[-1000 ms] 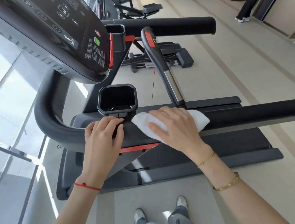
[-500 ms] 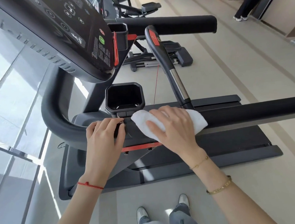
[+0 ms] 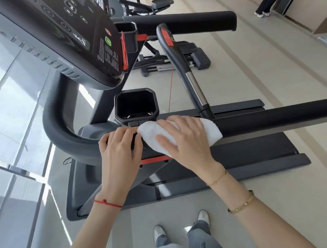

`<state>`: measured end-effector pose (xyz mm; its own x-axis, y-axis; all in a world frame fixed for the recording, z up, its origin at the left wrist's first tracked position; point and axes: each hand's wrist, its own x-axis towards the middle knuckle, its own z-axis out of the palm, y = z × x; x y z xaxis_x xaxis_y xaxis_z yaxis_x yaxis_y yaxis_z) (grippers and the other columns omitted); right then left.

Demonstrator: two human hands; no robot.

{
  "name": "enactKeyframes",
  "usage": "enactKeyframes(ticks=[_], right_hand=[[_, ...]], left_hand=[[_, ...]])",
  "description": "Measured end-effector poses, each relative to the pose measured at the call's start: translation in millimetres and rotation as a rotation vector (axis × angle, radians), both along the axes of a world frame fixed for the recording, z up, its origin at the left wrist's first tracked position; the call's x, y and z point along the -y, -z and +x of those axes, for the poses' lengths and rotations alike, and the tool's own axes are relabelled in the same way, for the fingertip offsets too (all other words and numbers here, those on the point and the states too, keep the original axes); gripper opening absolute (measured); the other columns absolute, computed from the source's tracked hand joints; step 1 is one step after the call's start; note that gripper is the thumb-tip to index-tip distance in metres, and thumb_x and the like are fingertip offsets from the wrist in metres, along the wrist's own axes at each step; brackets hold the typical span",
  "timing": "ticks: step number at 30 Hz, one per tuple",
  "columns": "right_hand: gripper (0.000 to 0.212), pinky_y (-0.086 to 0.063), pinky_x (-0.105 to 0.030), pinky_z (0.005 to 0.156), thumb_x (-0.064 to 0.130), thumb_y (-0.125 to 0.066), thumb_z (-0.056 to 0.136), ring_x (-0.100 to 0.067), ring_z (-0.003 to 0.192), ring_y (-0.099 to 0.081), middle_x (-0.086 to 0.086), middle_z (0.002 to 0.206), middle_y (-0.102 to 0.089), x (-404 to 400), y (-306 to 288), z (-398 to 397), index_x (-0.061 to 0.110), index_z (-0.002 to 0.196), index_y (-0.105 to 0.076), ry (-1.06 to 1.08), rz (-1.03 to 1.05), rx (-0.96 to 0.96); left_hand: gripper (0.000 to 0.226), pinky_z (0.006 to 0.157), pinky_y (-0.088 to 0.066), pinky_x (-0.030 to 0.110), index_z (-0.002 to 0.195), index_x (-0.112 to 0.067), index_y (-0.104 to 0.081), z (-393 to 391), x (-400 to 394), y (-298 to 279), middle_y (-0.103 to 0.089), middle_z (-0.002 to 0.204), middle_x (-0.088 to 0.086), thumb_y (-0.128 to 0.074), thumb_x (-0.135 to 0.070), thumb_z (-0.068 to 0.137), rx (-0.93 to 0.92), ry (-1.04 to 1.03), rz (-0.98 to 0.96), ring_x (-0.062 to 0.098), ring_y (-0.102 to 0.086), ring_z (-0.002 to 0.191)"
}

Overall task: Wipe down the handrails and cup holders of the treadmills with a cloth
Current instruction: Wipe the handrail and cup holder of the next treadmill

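I stand beside a black treadmill. My right hand (image 3: 184, 141) presses a folded white cloth (image 3: 210, 133) onto the near handrail (image 3: 271, 117), just below the black octagonal cup holder (image 3: 135, 106). My left hand (image 3: 121, 153) grips the same rail where it curves, its fingertips touching the cloth's left end. A second cup holder (image 3: 127, 34) and the far handrail (image 3: 182, 23) sit behind the console (image 3: 65, 40). A centre grip bar (image 3: 184, 72) with a chrome section rises between the rails.
The treadmill deck (image 3: 235, 158) lies below the rail. Glass panels (image 3: 12, 111) run along the left. Other gym equipment (image 3: 175, 61) stands beyond the treadmill. A person's legs (image 3: 264, 5) show at the top right. My shoes (image 3: 160, 234) are on the light floor.
My right hand has slid the cloth slightly left along the rail toward the cup holder and my left hand. The view has shifted a little; my left hand keeps its grip.
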<state>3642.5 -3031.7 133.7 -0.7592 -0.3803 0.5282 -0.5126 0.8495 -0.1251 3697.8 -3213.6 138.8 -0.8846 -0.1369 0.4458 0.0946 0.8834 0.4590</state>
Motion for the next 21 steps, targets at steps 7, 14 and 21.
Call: enactKeyframes(ticks=[7,14,21], right_hand=[[0.041,-0.044,-0.034,0.085,0.056,-0.049,0.096,-0.02,0.091,-0.06,0.005,0.106,-0.066,-31.1,8.5,-13.0,0.025,0.117,-0.067,-0.045,-0.022,-0.107],[0.037,-0.045,-0.035,0.083,0.052,-0.053,0.095,-0.021,0.089,-0.06,0.003,0.104,-0.067,-86.7,11.5,-24.3,0.024,0.113,-0.069,-0.031,-0.063,-0.16],[0.039,-0.045,-0.035,0.083,0.051,-0.047,0.097,-0.021,0.086,-0.061,0.003,0.1,-0.068,-191.7,7.2,-46.2,0.022,0.107,-0.071,0.028,-0.069,-0.138]], left_hand=[[0.016,0.101,-0.032,0.037,0.104,-0.013,-0.067,-5.1,-31.7,-3.9,-0.065,0.105,-0.001,-0.054,-0.019,0.098,0.007,-0.002,-0.008,0.021,-0.056,0.097],[0.015,0.102,-0.03,0.037,0.104,-0.016,-0.069,-18.3,-85.1,-4.9,-0.067,0.104,-0.003,-0.055,-0.02,0.097,0.013,-0.012,-0.044,0.02,-0.058,0.101],[0.018,0.105,-0.033,0.042,0.107,-0.018,-0.069,-40.3,-171.3,-5.9,-0.068,0.103,-0.005,-0.055,-0.021,0.097,0.034,-0.001,-0.065,0.018,-0.061,0.096]])
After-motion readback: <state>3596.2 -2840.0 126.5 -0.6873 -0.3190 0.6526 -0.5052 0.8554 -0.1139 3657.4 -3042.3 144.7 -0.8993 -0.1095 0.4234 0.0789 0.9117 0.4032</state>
